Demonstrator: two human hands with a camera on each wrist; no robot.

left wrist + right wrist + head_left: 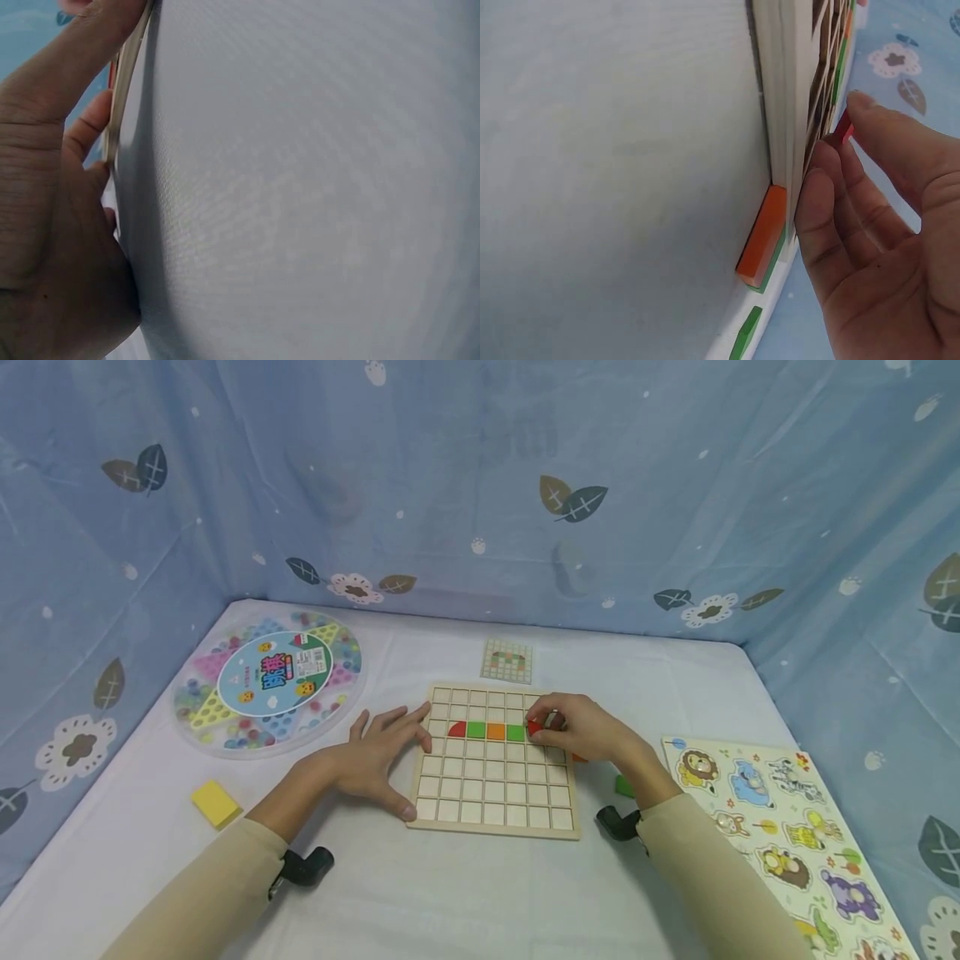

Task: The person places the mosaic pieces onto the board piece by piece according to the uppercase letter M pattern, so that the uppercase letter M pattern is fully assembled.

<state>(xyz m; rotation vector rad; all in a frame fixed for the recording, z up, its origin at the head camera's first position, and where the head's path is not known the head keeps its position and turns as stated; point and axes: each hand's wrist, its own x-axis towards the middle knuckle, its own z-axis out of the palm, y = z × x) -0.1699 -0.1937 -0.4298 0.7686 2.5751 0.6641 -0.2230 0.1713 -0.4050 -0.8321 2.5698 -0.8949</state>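
Note:
A wooden grid board (483, 792) lies in the middle of the table. Across one of its upper rows run a red quarter-round piece (457, 729), a green square (476, 730), an orange square (496, 732) and another green square (515, 732). At the right end of that row, my right hand (581, 724) pinches a second red piece (533, 727) between thumb and fingers; the right wrist view shows it at the fingertips. My left hand (375, 764) rests along the board's left edge, fingers spread, thumb near the lower corner.
Beyond the board lies a small pattern card (507, 661). Orange (763, 234) and green (624, 786) blocks lie right of the board. A round Chinese checkers box (277, 670) and a yellow block (216, 804) are at left, an animal puzzle board (768, 825) at right.

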